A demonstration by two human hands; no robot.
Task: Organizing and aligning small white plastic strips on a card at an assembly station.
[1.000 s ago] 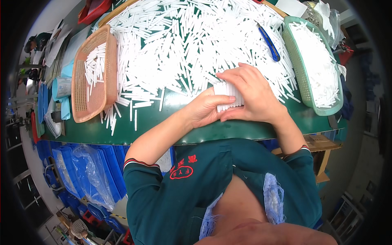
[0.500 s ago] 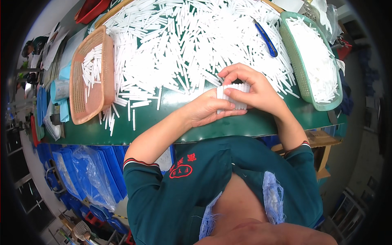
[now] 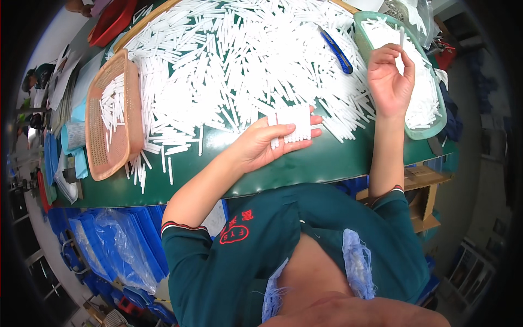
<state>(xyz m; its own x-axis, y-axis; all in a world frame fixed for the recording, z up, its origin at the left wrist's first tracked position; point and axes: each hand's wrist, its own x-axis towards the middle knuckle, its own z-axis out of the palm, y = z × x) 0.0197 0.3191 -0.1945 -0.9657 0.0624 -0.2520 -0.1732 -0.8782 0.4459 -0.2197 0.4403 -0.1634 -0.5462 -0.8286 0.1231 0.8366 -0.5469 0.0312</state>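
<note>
Across my left hand [image 3: 259, 143] lies a flat row of short white plastic sticks [image 3: 297, 124], side by side, with the thumb pressed on top and fingers beneath. My right hand [image 3: 389, 82] is raised at the right, over the near-left part of the green basket [image 3: 426, 133]. Between its thumb and fingertips it pinches one white stick [image 3: 402, 37], pointing upward. Behind my left hand, a broad heap of loose white sticks [image 3: 229, 65] covers much of the green table. The green basket is filled with more of these sticks.
At the left stands an orange basket [image 3: 134, 103] with a smaller heap of sticks. A blue utility knife [image 3: 338, 52] lies on the pile near the green basket. A red tray [image 3: 111, 24] sits at the far left. Below the table's front edge are blue plastic panels [image 3: 125, 245].
My right hand has left the row of sticks and moved right and up to the green basket, now pinching one stick. My left hand has turned palm-up, still holding the row. The view has shifted slightly.
</note>
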